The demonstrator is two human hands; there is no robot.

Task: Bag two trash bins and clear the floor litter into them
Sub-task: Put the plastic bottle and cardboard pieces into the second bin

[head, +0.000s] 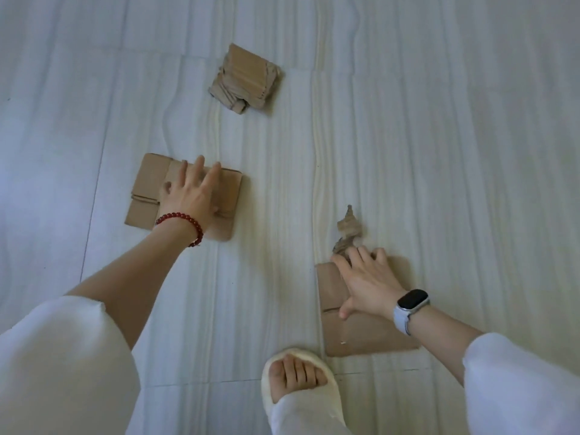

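Several brown cardboard pieces lie on the pale floor. My left hand (191,191), with a red bead bracelet on the wrist, rests fingers spread on a folded cardboard stack (147,183) at the left. My right hand (365,282), with a watch on the wrist, lies on a flat cardboard sheet (361,337) at the lower right. Its fingertips touch a crumpled brown paper scrap (348,229) at the sheet's far edge. A third, layered cardboard bundle (246,78) sits further away, near the top centre. No trash bin is in view.
My foot in a white open-toe slipper (298,376) stands at the bottom centre, just left of the flat sheet. White sleeves and trousers fill the lower corners. The floor is pale streaked tile (470,152).
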